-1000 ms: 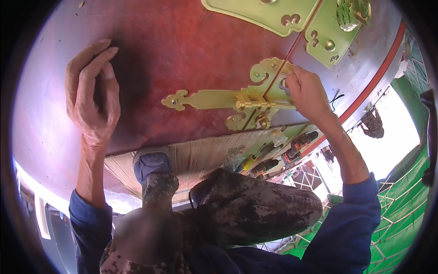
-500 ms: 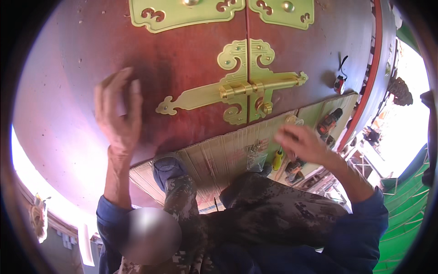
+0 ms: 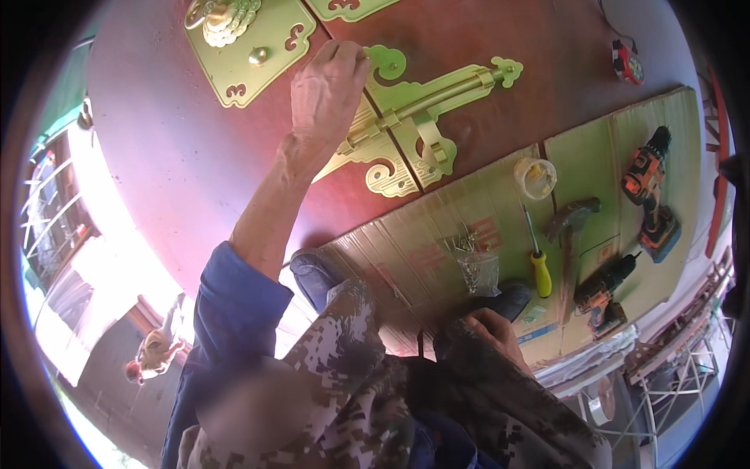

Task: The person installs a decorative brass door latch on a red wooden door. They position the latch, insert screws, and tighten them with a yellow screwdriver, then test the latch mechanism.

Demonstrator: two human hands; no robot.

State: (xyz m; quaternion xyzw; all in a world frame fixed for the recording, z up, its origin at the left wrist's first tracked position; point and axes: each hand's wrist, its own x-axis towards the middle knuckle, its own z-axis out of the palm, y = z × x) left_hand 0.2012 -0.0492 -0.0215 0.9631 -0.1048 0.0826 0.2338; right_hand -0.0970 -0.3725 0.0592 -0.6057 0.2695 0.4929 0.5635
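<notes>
Latch [image 3: 461, 92] spans seam between two door panels [image 3: 500, 133]. Taken from latch: left hand [image 3: 332, 94] toward 10 o'clock, over latch's edge; handle plate [image 3: 269, 66] also toward 10, farther out; tape measure [image 3: 627, 62] on panel, between 2 and 3; cardboard sheet [image 3: 594, 156] at 5. On cardboard, taken from screwdriver [image 3: 541, 273]: cup [image 3: 535, 178] at 12; hammer [image 3: 570, 266] just beside, head at 1; one drill [image 3: 648, 187] at 2; second drill [image 3: 601, 289] between 3 and 4, beyond hammer; screw bag [image 3: 480, 272] at 9. Right hand [image 3: 496, 334] at 7, partly behind trouser leg [image 3: 508, 399].
</notes>
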